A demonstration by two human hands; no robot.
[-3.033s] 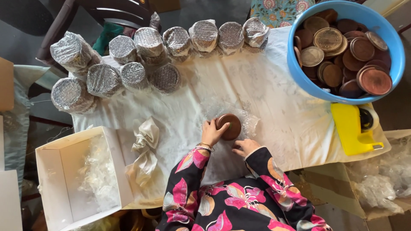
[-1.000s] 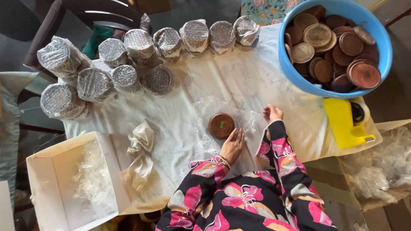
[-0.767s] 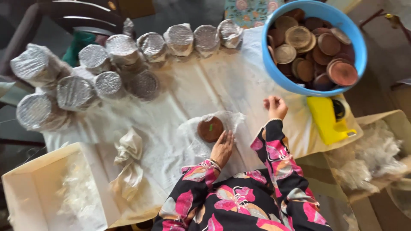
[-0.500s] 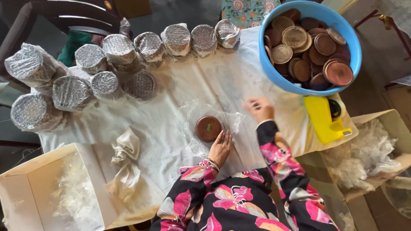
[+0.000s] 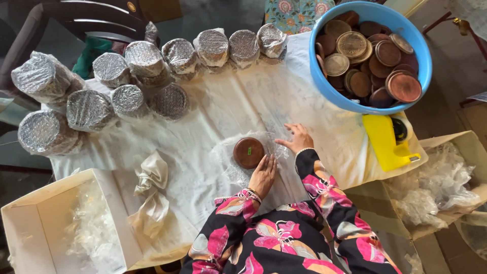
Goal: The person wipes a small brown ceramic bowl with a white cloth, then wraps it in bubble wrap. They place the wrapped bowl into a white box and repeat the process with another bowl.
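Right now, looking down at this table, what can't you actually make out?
All in the head view:
- The wrapped bundles: bubble wrap hides their contents.
- The blue tub: upper discs cover those beneath.
- The white box: cut off by the left and bottom edges.
- The left hand beside the brown disc: its palm faces down, unseen.
- The yellow tape dispenser: partly under the tub.

A table draped in a crumpled white cloth [image 5: 213,109] carries a round brown wooden lid [image 5: 248,152] on a clear plastic sheet [image 5: 228,162], bubble-wrapped round bundles [image 5: 129,101] along its far left edge, a blue plastic tub [image 5: 421,66], a yellow tape dispenser [image 5: 386,142] and a knotted cream rag [image 5: 152,195].
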